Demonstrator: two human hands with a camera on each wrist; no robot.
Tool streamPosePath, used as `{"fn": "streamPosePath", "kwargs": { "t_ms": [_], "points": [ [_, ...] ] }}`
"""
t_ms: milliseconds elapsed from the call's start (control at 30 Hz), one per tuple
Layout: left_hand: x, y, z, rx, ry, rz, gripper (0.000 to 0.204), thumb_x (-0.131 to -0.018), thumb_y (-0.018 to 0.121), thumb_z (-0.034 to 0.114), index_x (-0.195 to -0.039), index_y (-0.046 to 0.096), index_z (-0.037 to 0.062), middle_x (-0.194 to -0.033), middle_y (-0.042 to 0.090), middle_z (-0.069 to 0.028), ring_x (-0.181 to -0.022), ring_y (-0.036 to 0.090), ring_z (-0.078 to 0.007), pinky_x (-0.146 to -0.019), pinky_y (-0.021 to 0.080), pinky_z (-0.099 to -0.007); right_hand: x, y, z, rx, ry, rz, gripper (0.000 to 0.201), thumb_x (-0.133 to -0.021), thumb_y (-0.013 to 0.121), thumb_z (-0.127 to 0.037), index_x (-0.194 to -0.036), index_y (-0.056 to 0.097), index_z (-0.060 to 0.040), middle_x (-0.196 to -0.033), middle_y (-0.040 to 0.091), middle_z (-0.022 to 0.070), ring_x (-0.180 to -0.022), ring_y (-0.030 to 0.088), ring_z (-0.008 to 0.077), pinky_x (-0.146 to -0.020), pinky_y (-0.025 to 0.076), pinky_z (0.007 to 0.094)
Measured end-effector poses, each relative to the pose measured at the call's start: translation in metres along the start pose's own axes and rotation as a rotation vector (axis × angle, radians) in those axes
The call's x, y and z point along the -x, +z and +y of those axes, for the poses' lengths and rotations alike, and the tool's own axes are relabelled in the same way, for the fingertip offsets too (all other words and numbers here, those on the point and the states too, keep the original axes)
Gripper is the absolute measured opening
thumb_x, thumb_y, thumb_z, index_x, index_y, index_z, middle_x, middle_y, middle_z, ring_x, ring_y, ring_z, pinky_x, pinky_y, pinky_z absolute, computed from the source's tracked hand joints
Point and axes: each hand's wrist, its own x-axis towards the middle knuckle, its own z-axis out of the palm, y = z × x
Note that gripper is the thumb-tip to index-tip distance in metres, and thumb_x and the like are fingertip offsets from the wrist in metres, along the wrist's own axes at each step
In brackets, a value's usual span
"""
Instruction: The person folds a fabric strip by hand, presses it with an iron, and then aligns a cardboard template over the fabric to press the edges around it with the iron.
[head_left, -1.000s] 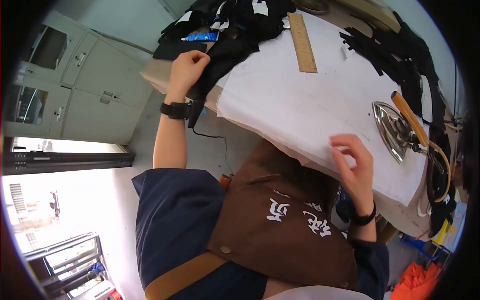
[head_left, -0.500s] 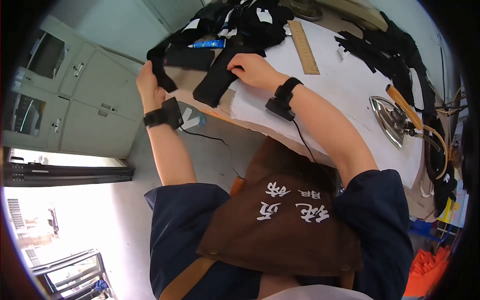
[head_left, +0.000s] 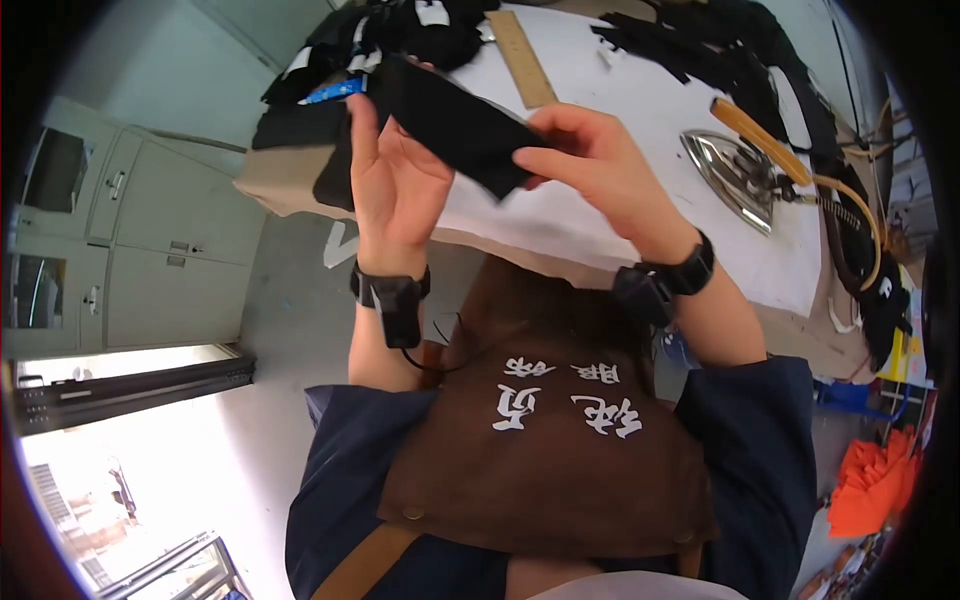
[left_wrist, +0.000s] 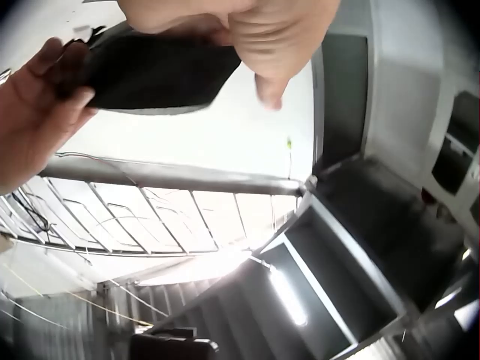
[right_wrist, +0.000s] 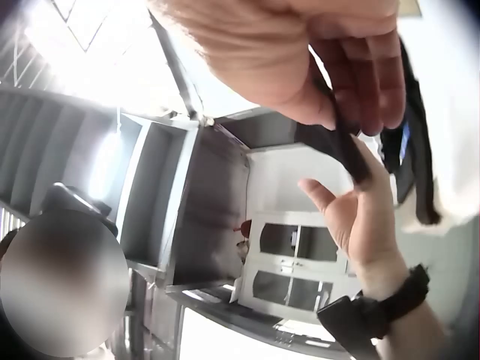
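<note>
A flat black cloth piece point(head_left: 455, 125) is held up over the near side of the white-covered table point(head_left: 600, 255). My right hand point(head_left: 605, 175) pinches its right end between thumb and fingers. My left hand point(head_left: 398, 195) has its palm turned up, thumb standing away from the cloth. Its fingers pass behind the left part of the cloth and are mostly hidden there. In the left wrist view the cloth point(left_wrist: 154, 71) spans between the two hands, its lower edge hanging free. Seen from the right wrist, the cloth point(right_wrist: 341, 150) appears nearly edge-on.
An iron point(head_left: 730, 180) with a wooden handle lies at the table's right. Further back are a wooden ruler point(head_left: 523, 60), a blue tube point(head_left: 335, 92) and heaped black cloth point(head_left: 430, 40). More black strips point(head_left: 650, 45) lie at the far right. A cabinet point(head_left: 170, 240) stands left.
The black cloth piece has been lifted off the table's left side and brought nearer, toward the middle. My left hand has come right, under it; my right hand has moved to its right end.
</note>
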Motion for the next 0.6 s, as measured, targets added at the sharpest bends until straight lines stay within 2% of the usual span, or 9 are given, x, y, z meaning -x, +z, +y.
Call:
{"fn": "streamPosePath", "kwargs": {
  "t_ms": [33, 67, 100, 167, 200, 267, 433, 500, 600],
  "points": [
    [-0.003, -0.006, -0.004, 0.172, -0.112, -0.088, 0.051, -0.113, 0.058, 0.038, -0.153, 0.058, 0.0061, -0.151, 0.065, -0.0104, -0.141, 0.060, -0.0276, -0.124, 0.044, -0.0436, 0.016, -0.014, 0.004, 0.041, -0.007, 0.032, 0.016, -0.098, 0.077, -0.007, -0.112, 0.071, -0.0014, -0.100, 0.072, 0.0016, -0.090, 0.071, 0.0102, -0.079, 0.057, 0.0245],
    [-0.002, -0.011, -0.006, -0.077, -0.016, 0.183, 0.031, -0.110, 0.067, 0.023, -0.137, 0.071, 0.0084, -0.133, 0.076, -0.0047, -0.127, 0.069, -0.0239, -0.118, 0.050, -0.0399, 0.032, -0.028, 0.007, 0.036, 0.009, 0.045, 0.016, -0.098, 0.077, -0.007, -0.112, 0.071, -0.0014, -0.100, 0.072, 0.0016, -0.090, 0.071, 0.0102, -0.079, 0.057, 0.0245],
    [-0.002, -0.017, -0.011, -0.070, -0.035, 0.198, 0.031, -0.110, 0.067, 0.023, -0.137, 0.071, 0.0084, -0.133, 0.076, -0.0047, -0.127, 0.069, -0.0239, -0.118, 0.050, -0.0399, 0.048, -0.040, 0.010, 0.212, -0.008, 0.203, 0.013, -0.097, 0.077, -0.005, -0.109, 0.072, -0.0024, -0.099, 0.072, 0.0034, -0.086, 0.072, 0.0112, -0.074, 0.058, 0.0256],
    [-0.009, -0.029, -0.019, -0.739, 0.072, 0.277, 0.022, -0.107, 0.070, 0.010, -0.128, 0.073, 0.0081, -0.128, 0.078, -0.0052, -0.123, 0.071, -0.0216, -0.117, 0.051, -0.0403, 0.074, -0.058, 0.016, 0.384, -0.006, 0.375, 0.010, -0.096, 0.076, -0.004, -0.105, 0.073, -0.0034, -0.099, 0.072, 0.0053, -0.082, 0.072, 0.0121, -0.069, 0.060, 0.0266],
    [-0.012, -0.021, -0.025, -0.918, 0.064, 0.174, 0.014, -0.102, 0.075, 0.003, -0.115, 0.074, 0.0079, -0.114, 0.079, -0.0024, -0.111, 0.072, -0.0143, -0.106, 0.056, -0.0329, 0.083, -0.064, 0.020, 0.451, -0.157, 0.458, 0.010, -0.096, 0.073, -0.001, -0.106, 0.073, -0.0038, -0.104, 0.073, 0.0059, -0.084, 0.074, 0.0129, -0.069, 0.060, 0.0270],
    [-0.017, -0.013, -0.022, -1.367, -0.006, -0.063, 0.014, -0.096, 0.071, -0.005, -0.105, 0.078, 0.0038, -0.116, 0.080, -0.0063, -0.116, 0.071, -0.0206, -0.110, 0.053, -0.0379, 0.098, -0.072, 0.029, 0.509, -0.295, 0.550, 0.012, -0.097, 0.071, 0.001, -0.107, 0.073, -0.0041, -0.108, 0.073, 0.0066, -0.086, 0.075, 0.0138, -0.069, 0.061, 0.0273],
    [-0.025, -0.022, -0.010, -2.188, -0.048, -0.476, 0.032, -0.084, 0.059, -0.014, -0.097, 0.080, 0.0058, -0.121, 0.078, -0.0059, -0.129, 0.065, -0.0299, -0.111, 0.050, -0.0395, 0.118, -0.080, 0.069, 1.161, -0.420, 0.298, 0.024, -0.084, 0.069, 0.007, -0.106, 0.071, -0.0015, -0.130, 0.074, 0.0116, -0.120, 0.069, 0.0372, -0.104, 0.056, 0.0461],
    [-0.028, -0.014, -0.003, -2.204, -0.211, -0.347, 0.036, -0.085, 0.048, -0.014, -0.098, 0.078, 0.0026, -0.127, 0.075, -0.0118, -0.133, 0.065, -0.0293, -0.111, 0.049, -0.0362, 0.123, -0.071, 0.068, 1.255, -0.372, 0.350, 0.024, -0.082, 0.068, 0.007, -0.105, 0.072, -0.0009, -0.130, 0.075, 0.0100, -0.125, 0.067, 0.0364, -0.107, 0.053, 0.0474],
    [-0.049, -0.023, -0.003, -2.261, -0.050, -0.079, 0.033, -0.094, 0.049, -0.006, -0.110, 0.077, 0.0011, -0.121, 0.078, -0.0142, -0.116, 0.074, -0.0278, -0.103, 0.054, -0.0356, 0.124, -0.067, 0.070, 1.188, -0.383, 0.436, 0.034, -0.081, 0.065, 0.011, -0.110, 0.074, -0.0031, -0.133, 0.074, 0.0105, -0.126, 0.067, 0.0366, -0.106, 0.053, 0.0464]
  ]
}}
